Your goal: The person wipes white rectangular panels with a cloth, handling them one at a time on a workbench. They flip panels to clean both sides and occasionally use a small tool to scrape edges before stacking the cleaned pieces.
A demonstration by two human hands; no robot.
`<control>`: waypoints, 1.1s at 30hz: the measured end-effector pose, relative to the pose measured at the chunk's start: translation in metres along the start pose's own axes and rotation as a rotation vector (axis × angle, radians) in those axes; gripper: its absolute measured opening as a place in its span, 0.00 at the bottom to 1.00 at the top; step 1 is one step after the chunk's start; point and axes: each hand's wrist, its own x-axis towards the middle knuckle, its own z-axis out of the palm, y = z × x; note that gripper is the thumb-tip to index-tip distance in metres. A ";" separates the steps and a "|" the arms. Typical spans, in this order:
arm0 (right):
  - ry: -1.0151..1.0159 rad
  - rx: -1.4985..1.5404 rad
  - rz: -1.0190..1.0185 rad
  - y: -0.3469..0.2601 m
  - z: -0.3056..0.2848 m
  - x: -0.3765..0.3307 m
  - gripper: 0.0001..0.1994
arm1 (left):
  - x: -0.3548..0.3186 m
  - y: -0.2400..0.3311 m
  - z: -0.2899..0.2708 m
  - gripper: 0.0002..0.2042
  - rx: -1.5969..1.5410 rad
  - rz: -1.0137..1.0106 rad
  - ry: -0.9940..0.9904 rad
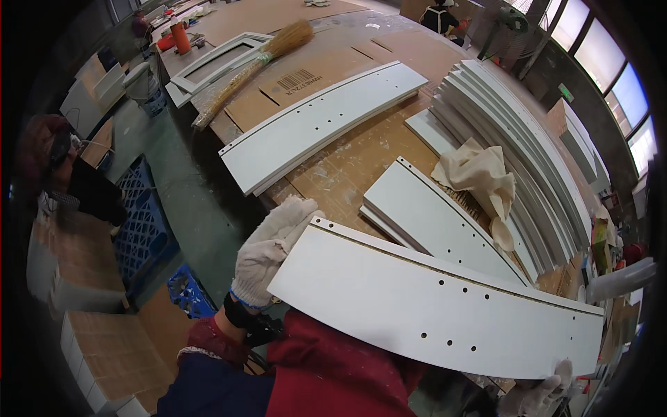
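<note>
A long white panel with drilled holes and a groove along its far edge spans the space before me. My left hand, in a white knit glove, grips the panel's left end. At the lower right my right hand, also gloved, holds the near edge by the right end; most of its fingers are under the panel. Just beyond lies a short stack of similar white panels, partly covered by the held one. Another white panel stack rests farther left on the cardboard-covered table.
Many white panels stand in a row at the right, beside a crumpled cream cloth. A straw broom and a white frame lie at the far left. Blue plastic crates stand on the floor. A person is at the left.
</note>
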 end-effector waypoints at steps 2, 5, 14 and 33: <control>-0.103 0.027 -0.050 0.003 -0.004 0.006 0.19 | 0.000 -0.012 -0.013 0.23 -0.193 0.013 -0.008; -0.078 0.136 -0.006 -0.007 0.010 0.006 0.20 | -0.005 -0.019 -0.021 0.22 -0.222 -0.191 0.147; -0.062 0.107 0.037 0.049 0.029 0.048 0.16 | -0.040 -0.045 -0.047 0.26 -0.063 -0.639 0.035; -0.830 0.259 0.845 0.050 0.084 0.007 0.21 | 0.024 0.055 -0.088 0.20 0.244 0.396 0.290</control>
